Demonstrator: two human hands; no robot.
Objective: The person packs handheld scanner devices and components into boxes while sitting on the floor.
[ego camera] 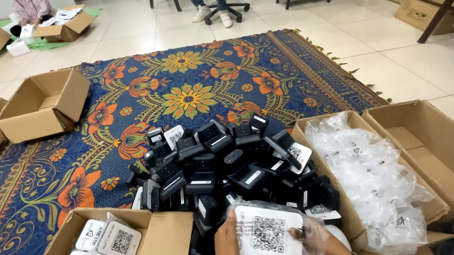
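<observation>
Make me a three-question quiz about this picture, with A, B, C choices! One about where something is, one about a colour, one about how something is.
1. Where is the box of clear plastic bags?
A right of the black pile
B on a chair
C far left

2. What colour are the rug's big flowers?
A pink
B orange
C white

3. The white card in both hands is:
A torn
B folded
C inside a clear bag

Answers: 1 A, it stands beside the black devices. 2 B, orange on blue. 3 C, plastic wraps it between left hand and right hand.

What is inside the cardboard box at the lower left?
The cardboard box holds white square cards with printed code patterns, some bagged; anything beneath them is covered.
</observation>
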